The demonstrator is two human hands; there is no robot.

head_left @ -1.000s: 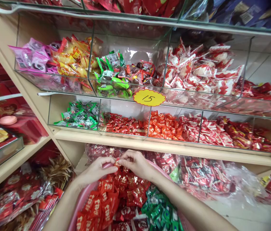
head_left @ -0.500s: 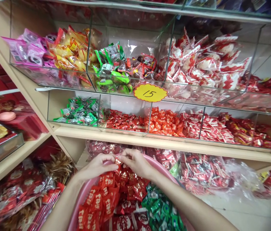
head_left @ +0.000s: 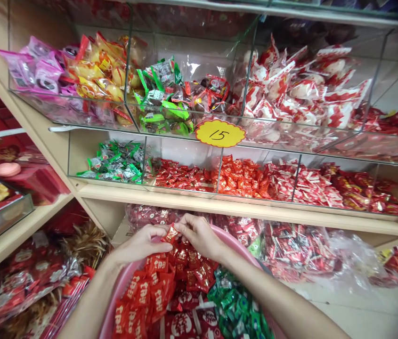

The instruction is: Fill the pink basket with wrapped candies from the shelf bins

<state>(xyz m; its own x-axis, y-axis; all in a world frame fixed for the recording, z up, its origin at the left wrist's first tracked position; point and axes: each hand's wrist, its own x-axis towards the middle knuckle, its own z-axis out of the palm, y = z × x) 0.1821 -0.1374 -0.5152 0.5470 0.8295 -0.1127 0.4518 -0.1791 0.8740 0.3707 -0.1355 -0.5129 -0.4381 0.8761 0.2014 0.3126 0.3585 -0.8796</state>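
Note:
A pink basin (head_left: 124, 282) sits low in front of me, heaped with red-wrapped and green-wrapped sweets. My left hand (head_left: 141, 245) and my right hand (head_left: 200, 237) meet over its far rim. Both pinch one small red wrapped sweet (head_left: 171, 233) between fingertips, left from the left side, right from the right. The sweet is lifted just above the red pile.
Clear acrylic bins (head_left: 220, 165) on a wooden shelf (head_left: 220, 212) hold green and red sweets; bins above hold pink, yellow, green and white-red packets. A yellow tag marked 15 (head_left: 220, 133) hangs in the middle. Bagged sweets (head_left: 290, 249) lie under the shelf; red boxes stand left.
The sweet between my fingertips has turned and risen slightly, showing more of its wrapper. My view has tilted a little; the hands stay over the basin's far rim.

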